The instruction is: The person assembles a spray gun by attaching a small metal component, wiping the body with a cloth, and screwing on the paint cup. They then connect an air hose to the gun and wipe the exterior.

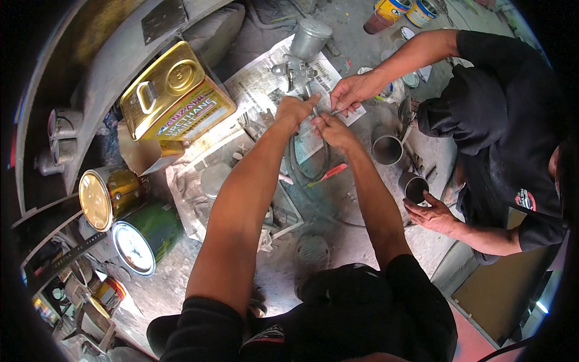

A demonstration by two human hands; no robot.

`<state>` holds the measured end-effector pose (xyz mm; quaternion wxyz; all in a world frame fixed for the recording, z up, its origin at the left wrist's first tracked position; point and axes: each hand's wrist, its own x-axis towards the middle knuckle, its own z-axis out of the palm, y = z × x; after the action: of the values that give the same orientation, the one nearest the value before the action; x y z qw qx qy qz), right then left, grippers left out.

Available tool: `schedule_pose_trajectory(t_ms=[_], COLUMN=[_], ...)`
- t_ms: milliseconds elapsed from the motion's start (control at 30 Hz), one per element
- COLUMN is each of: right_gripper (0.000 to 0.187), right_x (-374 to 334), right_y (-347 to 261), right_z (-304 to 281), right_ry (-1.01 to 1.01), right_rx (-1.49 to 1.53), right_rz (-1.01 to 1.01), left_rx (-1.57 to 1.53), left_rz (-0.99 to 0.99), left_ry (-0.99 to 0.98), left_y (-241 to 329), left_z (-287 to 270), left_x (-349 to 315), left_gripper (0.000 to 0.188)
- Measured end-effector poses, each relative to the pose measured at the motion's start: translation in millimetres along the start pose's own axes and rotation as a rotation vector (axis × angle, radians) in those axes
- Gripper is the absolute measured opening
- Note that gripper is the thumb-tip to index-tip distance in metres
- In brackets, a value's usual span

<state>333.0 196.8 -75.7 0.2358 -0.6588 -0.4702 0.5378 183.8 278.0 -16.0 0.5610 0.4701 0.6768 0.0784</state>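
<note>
A metal spray gun point(295, 73) with a silver cup point(310, 40) lies over newspaper point(253, 81) ahead of me. My left hand point(295, 113) is closed around the lower end of its handle. Just right of it, my right hand point(335, 133) is closed on a dark grey air hose point(329, 158), which loops down below both hands. The exact joint between hose and gun is hidden by fingers. A co-worker's hand point(354, 93) reaches in from the right, its fingertips close to my right hand. The co-worker's other hand point(435, 215) holds a dark cup point(413, 187).
A gold rectangular paint tin point(163, 90) stands at left, with a gold round can point(96, 199) and a green can point(148, 238) nearer. A second dark cup point(387, 149) stands by the co-worker. A red-and-yellow tool point(330, 172) lies beneath the hose. Paint cans point(392, 11) stand far right.
</note>
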Motion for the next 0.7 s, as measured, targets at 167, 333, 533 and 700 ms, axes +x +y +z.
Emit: schedule_pose_trajectory(t_ms=[167,333,533,700], right_gripper=[0.034,0.034,0.035,0.032], right_x=[3,-3,-14,-5], right_y=[5,7,-5,2], right_z=[0,17,21,27], right_ry=[-0.092,0.333,0.642,0.589], right_rx=[0.063,-0.342,-0.435,-0.366], right_rz=[0.025,-0.038,-0.330,-0.205], left_rx=[0.045,0.326,0.340,0.253], left_rz=[0.029,0.117,0.181,0.102], left_ry=[-0.017,0.128,0.128,0.109], left_y=[-2,7,3,6], left_z=[11,27,23,29], left_x=[22,29,27,30], left_gripper=[0.068,0.064,0.065,0.060])
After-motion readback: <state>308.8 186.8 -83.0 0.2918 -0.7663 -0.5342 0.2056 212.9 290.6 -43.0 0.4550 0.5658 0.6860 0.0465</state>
